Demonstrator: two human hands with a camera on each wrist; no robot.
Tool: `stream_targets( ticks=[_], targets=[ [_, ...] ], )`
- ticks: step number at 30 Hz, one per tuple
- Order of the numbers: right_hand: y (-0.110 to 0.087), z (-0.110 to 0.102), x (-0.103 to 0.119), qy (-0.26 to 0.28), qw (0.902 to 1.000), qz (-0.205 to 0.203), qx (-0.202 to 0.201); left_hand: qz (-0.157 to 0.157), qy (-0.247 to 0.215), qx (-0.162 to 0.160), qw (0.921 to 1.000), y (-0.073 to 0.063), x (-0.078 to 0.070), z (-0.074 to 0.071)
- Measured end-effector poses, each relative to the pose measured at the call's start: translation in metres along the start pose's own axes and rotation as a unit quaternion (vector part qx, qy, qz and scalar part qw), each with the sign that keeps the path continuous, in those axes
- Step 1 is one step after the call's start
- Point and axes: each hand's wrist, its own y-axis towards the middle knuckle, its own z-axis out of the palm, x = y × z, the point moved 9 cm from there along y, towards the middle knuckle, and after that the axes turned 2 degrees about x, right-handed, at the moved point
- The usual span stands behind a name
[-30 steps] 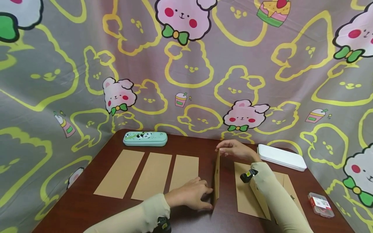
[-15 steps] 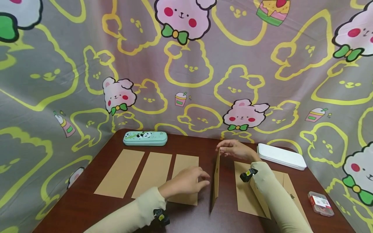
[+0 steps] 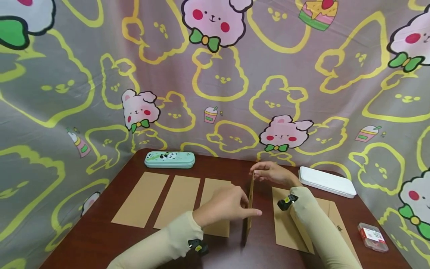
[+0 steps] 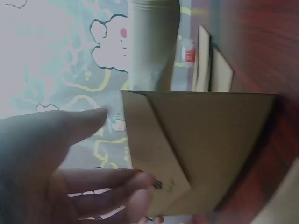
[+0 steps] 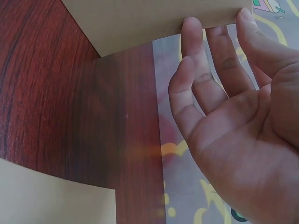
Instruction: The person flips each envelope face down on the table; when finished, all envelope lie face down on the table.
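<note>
A brown kraft envelope (image 3: 251, 190) stands on its edge mid-table, nearly edge-on to the head view. My right hand (image 3: 272, 173) pinches its far upper corner, thumb on one face and fingertips on the other, as the right wrist view shows. On the envelope's left side is my left hand (image 3: 225, 203), its thumb stretched past the near edge. In the left wrist view, the thumb and fingers are spread apart, with fingertips (image 4: 142, 182) right at the pointed flap, which bears a small dark print. Three flat envelopes (image 3: 140, 200) lie in a row to the left.
More brown envelopes (image 3: 282, 220) lie at the right, partly hidden under my right sleeve. A mint pencil case (image 3: 169, 160) with pandas sits back left, a white case (image 3: 326, 182) back right. A small clear plastic box (image 3: 373, 237) is near the right edge. A patterned curtain (image 3: 221, 112) hangs behind.
My left hand first left the standing envelope's lower near end, drawing back left, then came right and up against it with the thumb out. The right hand keeps its pinch.
</note>
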Motion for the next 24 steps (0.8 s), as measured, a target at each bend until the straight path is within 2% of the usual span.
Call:
stream_targets(
  ticks=[5, 11, 16, 24],
  targets=[
    [0.004, 0.005, -0.001, 0.0, 0.9999, 0.006, 0.01, -0.011, 0.042, 0.0, 0.9991, 0.006, -0.002, 0.003],
    [0.001, 0.004, -0.001, 0.016, 0.9997, 0.017, -0.001, 0.002, 0.061, 0.014, 0.998, 0.011, -0.012, 0.006],
    [-0.001, 0.004, -0.004, 0.02, 0.9996, 0.017, 0.006, 0.005, 0.052, 0.021, 0.9984, 0.012, -0.015, 0.007],
    [-0.003, 0.004, -0.012, 0.011, 0.9997, 0.021, 0.001, 0.023, 0.02, -0.003, 0.9995, 0.011, -0.015, 0.004]
  ],
)
